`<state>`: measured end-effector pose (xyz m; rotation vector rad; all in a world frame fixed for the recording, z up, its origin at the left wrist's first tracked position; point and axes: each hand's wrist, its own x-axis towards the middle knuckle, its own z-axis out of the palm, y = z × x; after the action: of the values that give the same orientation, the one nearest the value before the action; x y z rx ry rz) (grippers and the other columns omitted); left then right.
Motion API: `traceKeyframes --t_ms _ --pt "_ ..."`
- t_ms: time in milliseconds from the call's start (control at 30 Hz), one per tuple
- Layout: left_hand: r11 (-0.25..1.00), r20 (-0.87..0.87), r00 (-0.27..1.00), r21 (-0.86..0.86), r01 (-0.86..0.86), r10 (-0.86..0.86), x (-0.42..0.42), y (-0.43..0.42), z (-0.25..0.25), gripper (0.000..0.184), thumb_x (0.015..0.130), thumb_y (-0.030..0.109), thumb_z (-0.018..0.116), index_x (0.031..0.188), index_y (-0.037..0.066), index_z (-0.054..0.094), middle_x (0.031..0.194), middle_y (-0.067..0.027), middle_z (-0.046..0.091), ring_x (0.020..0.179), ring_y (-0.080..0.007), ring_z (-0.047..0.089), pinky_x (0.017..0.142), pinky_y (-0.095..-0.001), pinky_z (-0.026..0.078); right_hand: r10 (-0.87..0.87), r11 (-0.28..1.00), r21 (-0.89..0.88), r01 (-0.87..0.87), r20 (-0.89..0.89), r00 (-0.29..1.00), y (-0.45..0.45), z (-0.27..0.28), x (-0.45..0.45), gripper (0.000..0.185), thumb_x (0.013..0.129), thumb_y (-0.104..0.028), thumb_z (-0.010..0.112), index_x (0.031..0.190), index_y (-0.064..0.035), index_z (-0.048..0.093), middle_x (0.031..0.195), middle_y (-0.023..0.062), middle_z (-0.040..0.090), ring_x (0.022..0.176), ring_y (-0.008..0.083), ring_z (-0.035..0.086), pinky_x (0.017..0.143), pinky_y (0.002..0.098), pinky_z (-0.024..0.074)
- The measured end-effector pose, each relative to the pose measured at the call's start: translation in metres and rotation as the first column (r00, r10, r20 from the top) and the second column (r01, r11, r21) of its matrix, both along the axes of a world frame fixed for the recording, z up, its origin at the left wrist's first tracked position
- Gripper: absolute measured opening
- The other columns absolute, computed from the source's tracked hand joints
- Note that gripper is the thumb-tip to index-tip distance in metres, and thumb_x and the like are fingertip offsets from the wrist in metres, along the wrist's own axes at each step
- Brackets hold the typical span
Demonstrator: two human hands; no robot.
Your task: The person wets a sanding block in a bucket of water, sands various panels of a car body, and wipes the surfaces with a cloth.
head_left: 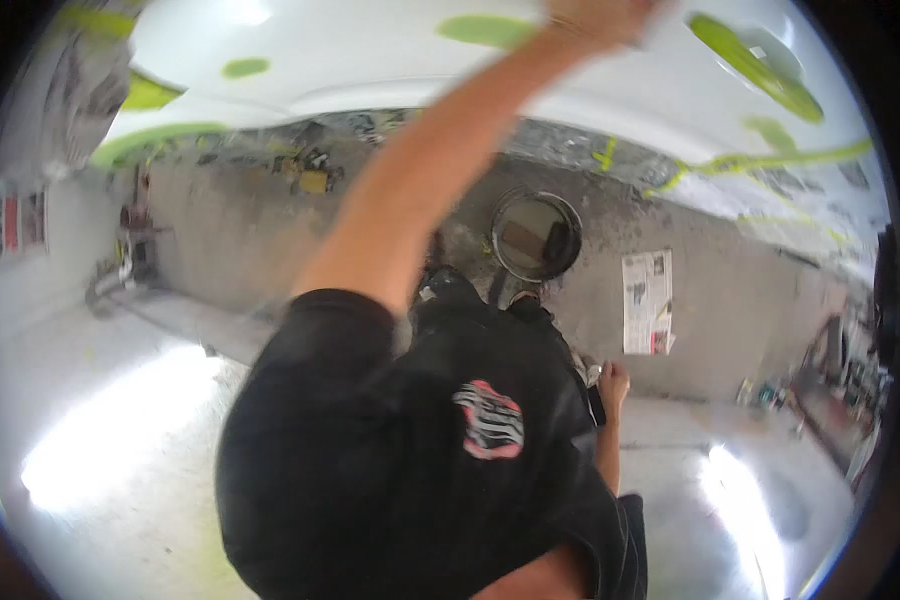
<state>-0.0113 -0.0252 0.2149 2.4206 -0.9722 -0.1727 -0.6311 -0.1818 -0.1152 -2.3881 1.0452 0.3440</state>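
My left arm stretches up and across a white panel with several yellow-green patches. At the top edge, my left hand is at the panel, between a pale green patch and a brighter elongated green patch. Motion blurs this hand and its fingers are cut off by the frame, so anything under it is hidden. Low at my right side, my right hand has its fingers curled closed. Something small and whitish shows beside it; what it is, I cannot make out.
A round dark-rimmed tub of liquid stands on the floor near my feet. To its right lies a newspaper sheet. Masking sheet with yellow-green tape runs under the panel. Clutter lies at far right.
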Motion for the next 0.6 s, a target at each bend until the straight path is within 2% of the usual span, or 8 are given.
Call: traceKeyframes --t_ms 33,67,100,133,167,333,433,600 --pt "0.997 -0.096 0.992 0.009 0.078 -0.077 -0.010 -0.011 0.001 0.050 0.094 0.042 0.054 0.125 0.003 0.060 0.112 -0.0289 0.061 0.099 -0.0422 0.061 0.081 -0.0550 0.046 -0.012 1.000 0.018 0.014 -0.128 0.992 -0.006 0.008 -0.010 0.034 0.094 -0.031 0.058 0.088 0.0009 0.069 0.080 0.0249 0.066 0.074 0.0425 0.065 0.068 0.0502 0.0483" --pt "0.995 -0.017 1.000 -0.096 0.000 -0.002 -0.039 -0.030 -0.017 0.045 0.090 0.039 0.060 0.118 0.004 0.063 0.106 -0.0257 0.061 0.093 -0.0408 0.061 0.074 -0.0521 0.047 -0.003 0.999 0.041 0.009 -0.129 0.992 -0.009 0.019 -0.016 0.034 0.094 -0.030 0.058 0.090 0.0015 0.069 0.077 0.0226 0.066 0.071 0.0372 0.065 0.066 0.0473 0.0495" --pt "0.943 0.331 0.935 -0.332 -0.011 0.128 -0.038 -0.052 -0.053 0.046 0.088 0.043 0.062 0.119 0.010 0.064 0.120 -0.0196 0.059 0.105 -0.0361 0.059 0.083 -0.0518 0.046 0.005 0.998 0.064 0.004 -0.130 0.992 -0.015 0.025 -0.025 0.033 0.095 -0.030 0.059 0.092 0.0020 0.069 0.074 0.0204 0.066 0.068 0.0319 0.066 0.065 0.0444 0.0506" --pt "0.851 0.597 0.712 -0.525 -0.002 0.370 -0.037 -0.073 -0.088 0.047 0.085 0.048 0.063 0.120 0.016 0.065 0.134 -0.0136 0.057 0.118 -0.0315 0.057 0.093 -0.0516 0.046 0.019 0.998 0.067 -0.010 -0.131 0.991 -0.021 0.035 -0.033 0.033 0.095 -0.030 0.059 0.093 0.0021 0.069 0.074 0.0198 0.066 0.068 0.0311 0.065 0.065 0.0438 0.0507" --pt "0.816 0.688 0.600 -0.570 0.098 0.409 -0.041 -0.064 -0.090 0.049 0.082 0.048 0.066 0.119 0.016 0.066 0.139 -0.0098 0.054 0.122 -0.0304 0.055 0.096 -0.0522 0.046 0.039 0.998 0.063 -0.031 -0.138 0.990 -0.028 0.044 -0.032 0.033 0.095 -0.030 0.059 0.093 0.0022 0.069 0.074 0.0193 0.066 0.068 0.0303 0.065 0.065 0.0432 0.0508" --pt "0.747 0.531 0.619 -0.650 -0.140 0.578 -0.037 -0.007 -0.112 0.054 0.080 0.048 0.069 0.124 0.016 0.066 0.148 -0.0030 0.047 0.137 -0.0267 0.041 0.110 -0.0517 0.037 0.136 0.991 0.020 -0.134 -0.187 0.973 -0.066 0.093 -0.022 0.033 0.096 -0.029 0.060 0.096 0.0025 0.068 0.074 0.0166 0.066 0.068 0.0260 0.065 0.064 0.0403 0.0514" --pt "0.605 0.291 0.717 -0.764 -0.224 0.634 -0.015 0.030 -0.119 0.057 0.082 0.051 0.065 0.125 0.015 0.067 0.153 -0.0068 0.042 0.138 -0.0300 0.040 0.110 -0.0533 0.037 0.184 0.982 0.004 -0.187 -0.210 0.960 -0.071 0.113 0.015 0.033 0.096 -0.029 0.060 0.097 0.0027 0.068 0.073 0.0150 0.066 0.068 0.0235 0.064 0.064 0.0385 0.0517" --pt "0.492 0.171 0.659 -0.802 -0.339 0.732 0.022 0.120 -0.129 0.068 0.087 0.057 0.052 0.130 0.006 0.063 0.159 -0.0229 0.025 0.140 -0.0442 0.034 0.111 -0.0576 0.032 0.235 0.971 0.014 -0.237 -0.219 0.947 -0.060 0.122 0.083 0.033 0.097 -0.029 0.061 0.100 0.0031 0.068 0.073 0.0123 0.066 0.067 0.0193 0.064 0.063 0.0356 0.0522"
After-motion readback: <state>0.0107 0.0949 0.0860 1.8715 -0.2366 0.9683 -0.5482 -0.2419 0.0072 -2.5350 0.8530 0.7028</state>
